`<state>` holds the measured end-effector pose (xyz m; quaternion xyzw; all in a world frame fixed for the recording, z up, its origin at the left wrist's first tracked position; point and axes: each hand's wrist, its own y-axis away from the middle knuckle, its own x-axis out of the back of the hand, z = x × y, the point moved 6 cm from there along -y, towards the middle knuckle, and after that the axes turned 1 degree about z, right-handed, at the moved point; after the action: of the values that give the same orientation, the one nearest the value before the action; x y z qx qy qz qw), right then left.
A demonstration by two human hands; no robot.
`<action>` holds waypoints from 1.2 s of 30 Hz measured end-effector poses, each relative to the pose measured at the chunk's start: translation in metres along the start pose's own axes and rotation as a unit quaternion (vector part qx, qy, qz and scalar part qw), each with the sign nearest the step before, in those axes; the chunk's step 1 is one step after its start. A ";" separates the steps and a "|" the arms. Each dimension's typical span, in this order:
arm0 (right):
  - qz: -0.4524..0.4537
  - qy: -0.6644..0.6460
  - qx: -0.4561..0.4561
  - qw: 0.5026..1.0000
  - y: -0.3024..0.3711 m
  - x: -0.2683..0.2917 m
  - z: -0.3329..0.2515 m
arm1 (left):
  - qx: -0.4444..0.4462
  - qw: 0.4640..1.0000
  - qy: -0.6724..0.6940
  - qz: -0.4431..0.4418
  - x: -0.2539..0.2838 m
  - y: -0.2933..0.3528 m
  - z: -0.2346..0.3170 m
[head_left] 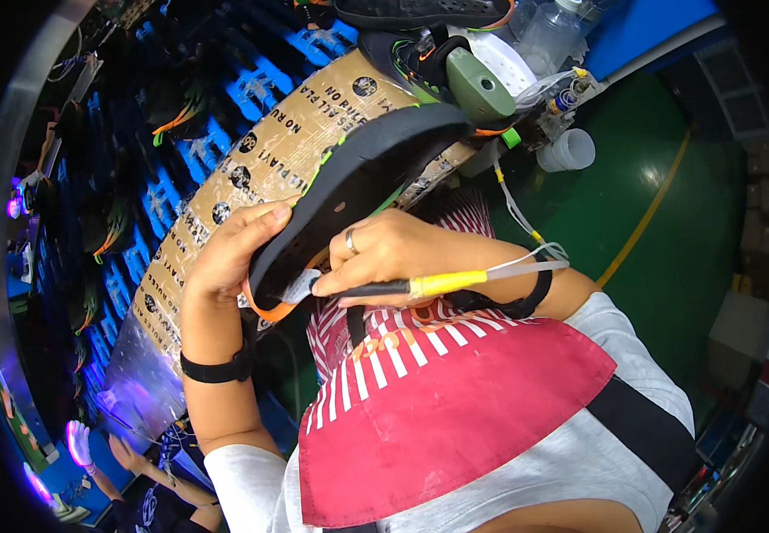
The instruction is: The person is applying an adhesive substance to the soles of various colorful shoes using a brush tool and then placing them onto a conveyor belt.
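Note:
A black shoe sole with an orange end and green edging is held tilted up in front of me. My left hand grips its rim near the orange end, thumb on top. In my right hand, which wears a ring, is a glue brush with a black and yellow handle. Its whitish tip touches or nearly touches the sole's hollow face by the orange end. A thin pale hose runs from the handle. Beyond the sole stands a black shoe beside a green shoe last.
Printed cardboard covers the bench. Blue racks with shoes line the left. Clear bottles and fittings stand at the back right, above a white cup. A co-worker's hands show at lower left, near purple light.

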<state>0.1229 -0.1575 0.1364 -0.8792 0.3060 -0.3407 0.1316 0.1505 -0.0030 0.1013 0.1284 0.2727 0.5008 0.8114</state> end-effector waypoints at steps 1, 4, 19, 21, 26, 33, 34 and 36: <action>0.013 -0.015 0.010 1.000 -0.001 -0.001 -0.001 | 0.019 0.999 -0.023 0.014 0.002 -0.001 -0.001; -0.029 -0.072 0.033 0.996 0.004 -0.005 -0.002 | 0.040 0.998 -0.051 0.014 0.004 -0.001 0.000; 0.136 -0.166 -0.069 0.974 0.014 0.041 0.011 | -0.171 0.936 0.287 0.111 0.036 -0.004 -0.036; 0.169 -0.157 -0.061 0.971 0.016 0.054 0.010 | -0.278 0.905 0.295 0.133 0.041 0.006 -0.033; 0.244 -0.202 -0.130 0.940 0.023 0.066 0.016 | -0.254 0.865 0.426 0.073 0.033 0.019 -0.044; 0.271 -0.214 -0.201 0.917 0.031 0.063 0.022 | -0.164 0.862 0.478 -0.040 -0.001 0.011 -0.083; 0.279 -0.195 -0.207 0.917 0.032 0.063 0.021 | -0.158 0.856 0.490 -0.036 -0.003 0.009 -0.087; 0.298 -0.154 -0.196 0.921 0.027 0.062 0.019 | -0.180 0.863 0.472 -0.032 -0.008 0.007 -0.087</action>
<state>0.1595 -0.2167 0.1429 -0.7972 0.5906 -0.0789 0.0973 0.0929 -0.0123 0.0355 -0.2805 0.5319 0.5154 0.6105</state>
